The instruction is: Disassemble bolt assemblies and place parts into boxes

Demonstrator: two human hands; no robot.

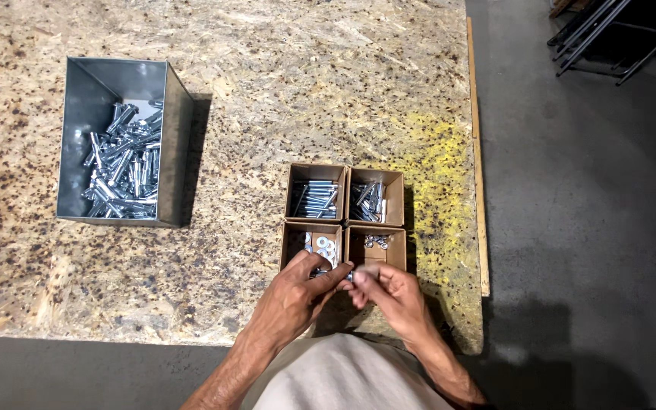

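Nearest, the left hand (294,292) and right hand (389,292) meet fingertip to fingertip, pinching a small metal fastener (348,276) over the near cardboard boxes; what exactly each grip holds I cannot tell. It looks light, stiff and slippery, best pinched across its sides. Beyond lie the washer box (310,241), nut box (376,244), two bolt boxes (316,191), and, farther left on the counter (267,91), a steel bin (180,121) of bolts.

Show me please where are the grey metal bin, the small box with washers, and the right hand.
grey metal bin (85,114): head view, on its bare inner left wall.
small box with washers (294,241): head view, on its bare cardboard floor at the left.
right hand (389,292): head view, on the back of the hand.
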